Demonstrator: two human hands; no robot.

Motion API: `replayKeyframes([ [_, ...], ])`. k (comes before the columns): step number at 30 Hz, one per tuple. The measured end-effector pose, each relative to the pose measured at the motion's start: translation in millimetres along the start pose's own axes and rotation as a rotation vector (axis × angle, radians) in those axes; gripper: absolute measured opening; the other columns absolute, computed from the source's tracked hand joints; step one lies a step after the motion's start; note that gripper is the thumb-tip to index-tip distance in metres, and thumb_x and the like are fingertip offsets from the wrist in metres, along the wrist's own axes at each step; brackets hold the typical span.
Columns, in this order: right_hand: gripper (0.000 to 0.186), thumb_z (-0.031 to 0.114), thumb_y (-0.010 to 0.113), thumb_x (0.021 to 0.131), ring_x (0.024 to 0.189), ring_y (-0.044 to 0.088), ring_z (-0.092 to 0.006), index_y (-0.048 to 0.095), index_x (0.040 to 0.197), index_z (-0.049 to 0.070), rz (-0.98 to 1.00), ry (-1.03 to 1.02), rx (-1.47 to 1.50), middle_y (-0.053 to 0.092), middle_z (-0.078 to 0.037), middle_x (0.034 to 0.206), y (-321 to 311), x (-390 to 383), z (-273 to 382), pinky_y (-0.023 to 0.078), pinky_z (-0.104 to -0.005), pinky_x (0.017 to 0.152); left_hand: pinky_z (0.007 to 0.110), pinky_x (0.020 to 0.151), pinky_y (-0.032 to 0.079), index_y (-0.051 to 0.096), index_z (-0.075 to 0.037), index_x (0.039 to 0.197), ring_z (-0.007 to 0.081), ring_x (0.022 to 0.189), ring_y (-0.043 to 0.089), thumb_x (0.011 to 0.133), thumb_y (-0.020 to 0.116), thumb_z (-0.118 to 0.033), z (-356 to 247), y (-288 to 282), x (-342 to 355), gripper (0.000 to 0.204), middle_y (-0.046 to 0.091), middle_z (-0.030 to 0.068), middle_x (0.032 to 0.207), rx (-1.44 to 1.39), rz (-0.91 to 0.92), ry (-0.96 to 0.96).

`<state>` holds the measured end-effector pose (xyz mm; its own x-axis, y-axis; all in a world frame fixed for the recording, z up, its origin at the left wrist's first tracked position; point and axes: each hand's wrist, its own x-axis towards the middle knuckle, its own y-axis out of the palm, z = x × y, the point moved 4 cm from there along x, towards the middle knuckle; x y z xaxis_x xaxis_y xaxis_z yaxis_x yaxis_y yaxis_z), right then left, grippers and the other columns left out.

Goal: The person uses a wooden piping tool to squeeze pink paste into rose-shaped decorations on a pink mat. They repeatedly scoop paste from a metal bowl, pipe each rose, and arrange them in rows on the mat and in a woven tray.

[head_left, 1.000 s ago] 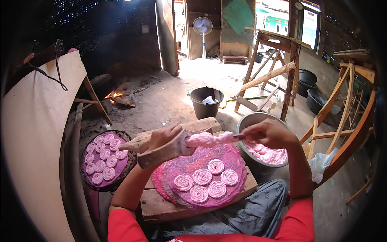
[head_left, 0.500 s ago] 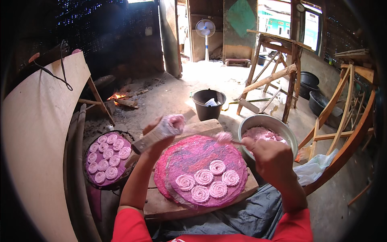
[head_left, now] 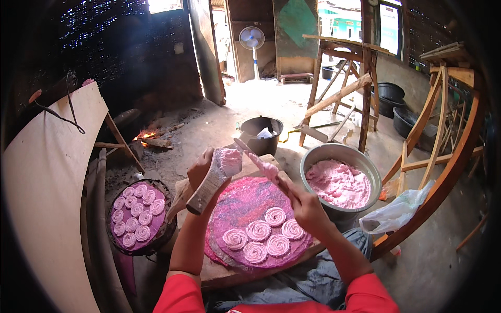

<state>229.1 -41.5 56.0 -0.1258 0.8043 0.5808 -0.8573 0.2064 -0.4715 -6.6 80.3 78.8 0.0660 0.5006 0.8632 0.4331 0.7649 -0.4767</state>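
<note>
My left hand (head_left: 201,167) grips a wooden press tool (head_left: 211,190), tilted up, with pink paste at its upper opening. My right hand (head_left: 297,201) holds a flat stick (head_left: 245,148) coated with pink paste (head_left: 267,168), angled up beside that opening. Below them, a round pink mat (head_left: 235,203) on a wooden board (head_left: 300,253) bears several piped spiral rosettes (head_left: 258,229). To the right sits a grey tub (head_left: 308,203) of pink paste (head_left: 339,180). On the left, another round pink mat with several rosettes (head_left: 136,208) lies on a dark round support.
A small open fire (head_left: 143,136) burns at the back left. A dark bucket (head_left: 271,141) stands ahead. A pale panel (head_left: 42,182) leans at the left. Wooden frames (head_left: 438,120) and a plastic bag (head_left: 389,216) are on the right, a standing fan (head_left: 252,37) at the back.
The stick was level across the press's opening, swung right toward the tub, and is now raised steeply at the opening. My left hand has tilted the press more upright.
</note>
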Motion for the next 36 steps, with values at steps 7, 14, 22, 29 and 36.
replayKeyframes([
  [7, 0.041, 0.001, 0.048, 0.090, 0.083, 0.063, -0.0322, 0.052, 0.131, 0.002, 0.053, 0.057, 0.086, 0.065, -0.026, 0.094, 23.5, -14.9, 2.0, 0.049, -0.0374, 0.069, 0.040, 0.055, 0.052, 0.057, -0.009, 0.090, 0.0332, 0.064, 0.065, 0.071, 0.070, -0.040, -7.9, 19.9, 2.1, 0.039, 0.062, 0.0117, 0.074, 0.076, 0.109, -0.010],
  [14, 0.042, 0.005, 0.051, 0.085, 0.094, 0.066, -0.0357, 0.059, 0.126, 0.009, -0.147, 0.241, -0.340, 0.065, -0.024, 0.102, -64.9, -23.8, -107.9, 0.052, -0.0441, 0.079, 0.040, 0.060, 0.052, 0.061, -0.008, 0.090, 0.0314, 0.069, 0.064, 0.073, 0.069, -0.026, 5.1, -7.0, 6.0, 0.026, 0.063, 0.0121, 0.080, -0.016, 0.003, 0.007],
  [22, 0.027, 0.026, 0.055, 0.091, 0.098, 0.059, -0.0319, 0.072, 0.099, 0.007, 0.262, 0.487, -0.966, 0.066, -0.018, 0.095, -67.6, -36.6, -177.7, 0.044, -0.0415, 0.091, 0.029, 0.061, 0.046, 0.056, -0.008, 0.085, 0.0132, 0.064, 0.054, 0.090, 0.058, -0.014, 30.4, -41.5, -1.5, 0.008, 0.052, 0.0019, 0.073, -1.772, -0.087, -0.624],
  [29, 0.090, 0.071, 0.038, 0.088, 0.045, 0.051, -0.0170, 0.028, 0.142, 0.001, 0.608, 0.882, 1.975, 0.057, -0.021, 0.106, 97.9, -66.6, -20.6, 0.046, -0.0267, 0.038, 0.037, 0.088, 0.045, 0.057, -0.009, 0.091, 0.0203, 0.100, 0.058, 0.090, 0.059, -0.023, -25.2, 25.2, -46.4, 0.014, 0.060, 0.0042, 0.095, -2.636, 0.339, -0.754],
  [36, 0.077, 0.070, 0.048, 0.085, 0.042, 0.039, -0.0050, 0.040, 0.128, 0.006, 0.119, 0.771, 1.131, 0.049, -0.002, 0.071, 31.5, -58.7, -35.5, 0.034, -0.0186, 0.033, 0.031, 0.067, 0.054, 0.064, -0.005, 0.093, 0.0190, 0.075, 0.063, 0.087, 0.065, -0.015, 26.6, 2.8, -82.7, 0.012, 0.064, 0.0039, 0.087, -0.530, 0.296, -0.207],
])
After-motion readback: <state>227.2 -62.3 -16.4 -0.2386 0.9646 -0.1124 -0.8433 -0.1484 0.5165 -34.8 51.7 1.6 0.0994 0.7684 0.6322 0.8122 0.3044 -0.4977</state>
